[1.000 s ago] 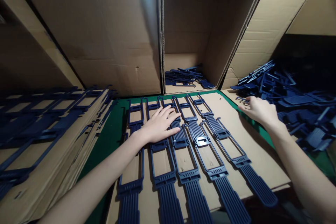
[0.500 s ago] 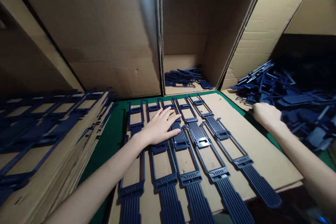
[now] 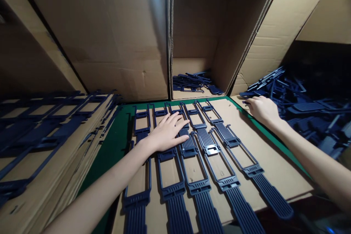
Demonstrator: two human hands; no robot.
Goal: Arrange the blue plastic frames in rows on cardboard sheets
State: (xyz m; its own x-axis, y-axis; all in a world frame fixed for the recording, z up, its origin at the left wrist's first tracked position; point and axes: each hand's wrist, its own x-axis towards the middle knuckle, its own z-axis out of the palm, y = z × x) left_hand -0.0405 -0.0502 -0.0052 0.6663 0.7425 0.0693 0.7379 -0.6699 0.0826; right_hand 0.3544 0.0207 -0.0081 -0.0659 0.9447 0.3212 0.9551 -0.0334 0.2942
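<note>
My left hand (image 3: 170, 131) lies flat, fingers spread, on the dark blue plastic frames with ribbed tabs (image 3: 197, 184). These frames are laid out side by side in overlapping rows on a cardboard sheet (image 3: 276, 164). Over at the right, my right hand (image 3: 263, 109) is closed, palm down, at the near edge of a jumbled pile of dark blue plastic parts (image 3: 309, 108). A small end of a dark blue plastic part (image 3: 245, 102) shows at its fingertips; the hand covers the rest.
Stacked cardboard sheets (image 3: 79, 153) with more blue frames between them stand on the left. Behind the sheet, an upright cardboard box (image 3: 189, 64) holds a smaller heap of blue parts (image 3: 192, 81). Green table surface (image 3: 117, 128) shows around the sheet.
My right hand has moved left and slightly away from me, its fingers reaching to the part at the pile's edge. The left hand stays on the frames.
</note>
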